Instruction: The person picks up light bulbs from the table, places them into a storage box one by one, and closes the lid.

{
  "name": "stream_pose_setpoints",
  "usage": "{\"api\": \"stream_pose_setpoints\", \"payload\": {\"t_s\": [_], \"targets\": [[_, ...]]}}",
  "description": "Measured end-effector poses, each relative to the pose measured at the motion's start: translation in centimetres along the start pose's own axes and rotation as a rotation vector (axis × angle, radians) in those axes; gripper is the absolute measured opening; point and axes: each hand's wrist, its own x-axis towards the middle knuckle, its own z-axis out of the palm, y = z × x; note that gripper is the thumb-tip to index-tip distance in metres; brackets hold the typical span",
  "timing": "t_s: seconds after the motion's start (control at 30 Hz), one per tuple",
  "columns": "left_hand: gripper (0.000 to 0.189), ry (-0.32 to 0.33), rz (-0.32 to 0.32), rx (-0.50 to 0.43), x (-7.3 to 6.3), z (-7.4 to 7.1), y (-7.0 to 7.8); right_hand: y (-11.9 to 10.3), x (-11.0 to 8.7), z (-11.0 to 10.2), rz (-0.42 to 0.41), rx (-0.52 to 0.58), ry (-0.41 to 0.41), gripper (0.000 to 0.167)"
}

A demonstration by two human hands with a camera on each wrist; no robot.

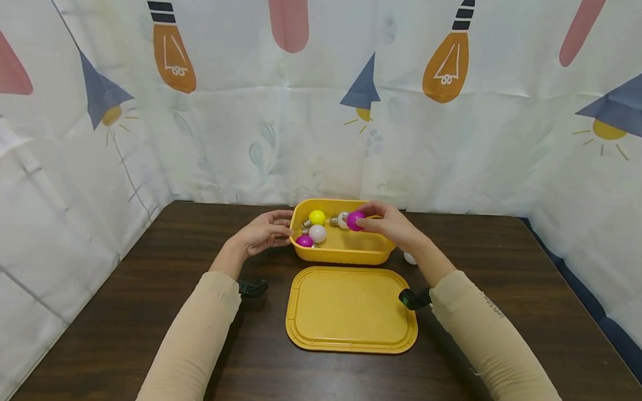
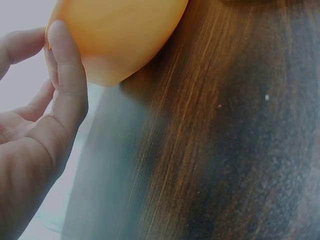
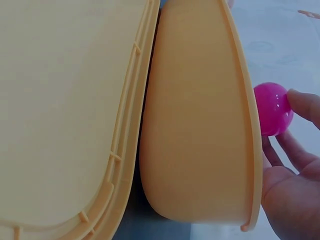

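Observation:
My right hand pinches a magenta light bulb between thumb and fingers, over the right part of a yellow plastic tub. In the right wrist view the round magenta bulb shows just past the tub's rim. My left hand is at the tub's left end, its relaxed fingers and thumb touching the rim. Inside the tub lie a yellow bulb, a white bulb, a second magenta bulb and another white bulb, partly hidden behind the held one.
A flat yellow lid lies on the dark wooden table, just in front of the tub. Beside the tub's right end, a white round thing is partly hidden by my right forearm. A printed curtain hangs behind the table.

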Motion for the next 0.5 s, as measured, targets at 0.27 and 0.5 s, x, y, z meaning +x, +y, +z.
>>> {"api": "stream_pose_setpoints", "payload": {"t_s": [0.27,0.5], "targets": [[0.062,0.0,0.005,-0.004,0.0,-0.05,-0.03,0.5,0.42,0.33,-0.011,0.043,-0.002,0.036],[0.062,0.006,0.008,-0.011,0.12,0.02,-0.06,0.63,0.73,0.52,-0.012,-0.043,0.004,0.038]]}}
